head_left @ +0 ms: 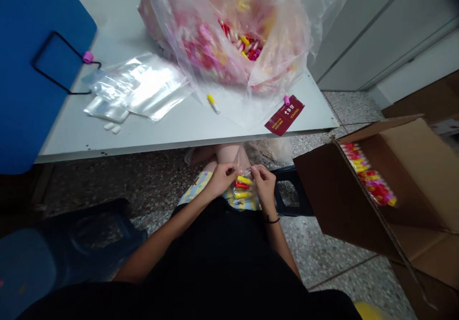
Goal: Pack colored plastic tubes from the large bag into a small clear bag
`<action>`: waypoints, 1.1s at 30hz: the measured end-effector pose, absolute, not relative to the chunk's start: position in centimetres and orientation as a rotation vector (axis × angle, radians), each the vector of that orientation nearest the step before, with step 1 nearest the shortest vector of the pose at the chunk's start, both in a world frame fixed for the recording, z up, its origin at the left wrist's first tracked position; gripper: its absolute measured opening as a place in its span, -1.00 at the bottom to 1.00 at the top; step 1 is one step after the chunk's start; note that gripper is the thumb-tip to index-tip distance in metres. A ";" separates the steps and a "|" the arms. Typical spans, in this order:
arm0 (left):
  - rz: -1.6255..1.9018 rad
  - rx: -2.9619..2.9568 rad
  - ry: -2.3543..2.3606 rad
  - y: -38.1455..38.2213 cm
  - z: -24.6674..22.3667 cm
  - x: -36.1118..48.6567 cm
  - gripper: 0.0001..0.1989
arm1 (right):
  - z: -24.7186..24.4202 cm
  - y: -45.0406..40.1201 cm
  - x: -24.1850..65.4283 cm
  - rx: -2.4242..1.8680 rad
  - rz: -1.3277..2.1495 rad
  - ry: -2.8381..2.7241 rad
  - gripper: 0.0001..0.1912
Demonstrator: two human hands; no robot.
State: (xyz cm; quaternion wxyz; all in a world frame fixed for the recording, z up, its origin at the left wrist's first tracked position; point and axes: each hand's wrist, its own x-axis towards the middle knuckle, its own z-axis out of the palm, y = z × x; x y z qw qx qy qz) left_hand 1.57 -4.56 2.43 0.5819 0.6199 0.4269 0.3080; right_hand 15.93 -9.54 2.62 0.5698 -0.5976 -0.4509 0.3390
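Over my lap, a small clear plastic bag (243, 188) with several yellow and red capped tubes inside hangs between my hands. My left hand (225, 175) pinches the bag's upper left edge. At the upper right edge, the fingers of my right hand (263, 180) are closed on the same bag. What the small tubes are, I cannot make out. Above my hands on the table lies a stack of flat clear bags (143, 88). One loose yellow-capped tube (213, 104) rests to the right of that stack.
A large translucent sack (229, 38) full of coloured tubes sits on the white table (168, 140). A dark red card (286, 115) lies near the front edge. An open cardboard box (333, 200) holding filled packs (369, 176) stands at right. Dark stools (82, 238) flank my lap.
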 end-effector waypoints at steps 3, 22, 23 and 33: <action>0.657 1.388 0.945 -4.7 2.5 1.7 -0.70 | 2.9 -9.5 16.1 -1.405 0.747 -1.075 -0.79; 0.558 1.578 0.864 -4.9 2.8 1.2 -0.64 | 2.8 -9.6 15.7 -1.369 0.811 -1.060 -0.75; 0.571 1.519 0.864 -5.1 2.4 1.2 -0.64 | 2.8 -9.6 15.8 -1.352 0.869 -1.095 -0.77; 0.626 1.252 0.891 -5.5 1.8 1.5 -0.60 | 3.3 -8.8 16.9 -1.419 0.900 -1.212 -0.68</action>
